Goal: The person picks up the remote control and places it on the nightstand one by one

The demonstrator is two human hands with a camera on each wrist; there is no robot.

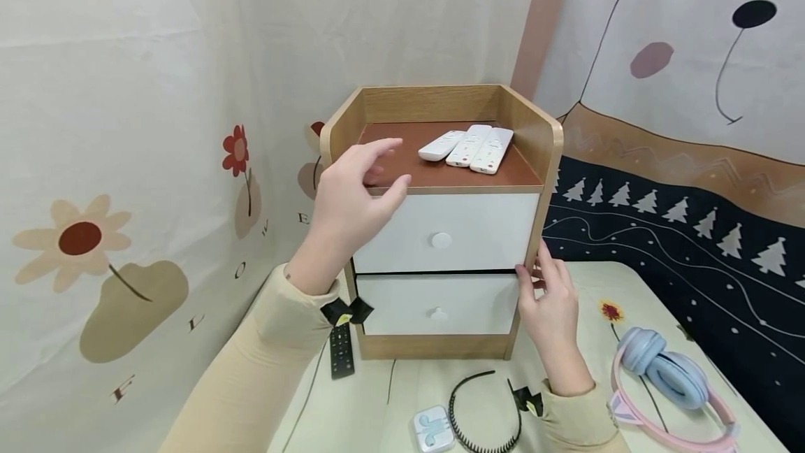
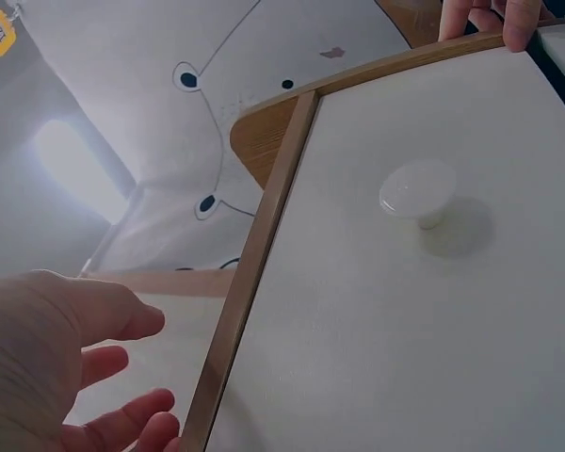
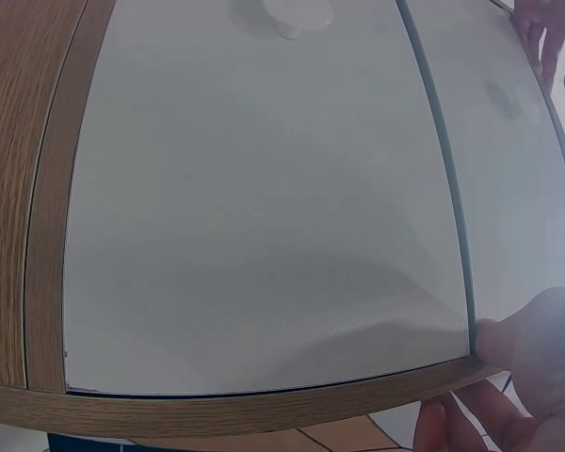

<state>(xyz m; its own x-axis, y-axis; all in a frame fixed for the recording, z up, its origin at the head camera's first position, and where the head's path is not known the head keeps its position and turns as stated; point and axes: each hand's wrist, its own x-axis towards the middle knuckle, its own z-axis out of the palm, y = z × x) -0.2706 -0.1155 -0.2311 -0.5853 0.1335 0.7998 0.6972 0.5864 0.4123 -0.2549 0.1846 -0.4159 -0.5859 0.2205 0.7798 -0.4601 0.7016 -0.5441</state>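
Observation:
A small wooden cabinet [image 1: 434, 347] with two white drawers stands on the table. Both the upper drawer [image 1: 396, 233] and lower drawer [image 1: 396, 303] look closed, each with a round white knob. On its brown top lie three white remote controls [image 1: 464, 145], side by side at the right. My left hand [image 1: 355, 191] hovers before the top's left front, thumb and fingers apart, holding nothing. At the cabinet's right side, my right hand [image 1: 552, 299] grips the edge, thumb on the front and fingers along the side; the right wrist view shows the thumb [image 3: 497, 344] near the gap between drawers.
A black remote [image 1: 342, 351] lies left of the cabinet's base. In front are boxed earphones [image 1: 433, 429] and a black headband [image 1: 454, 411]. Pink and blue headphones [image 1: 676, 376] lie at the right. Printed cloth hangs behind and at the left.

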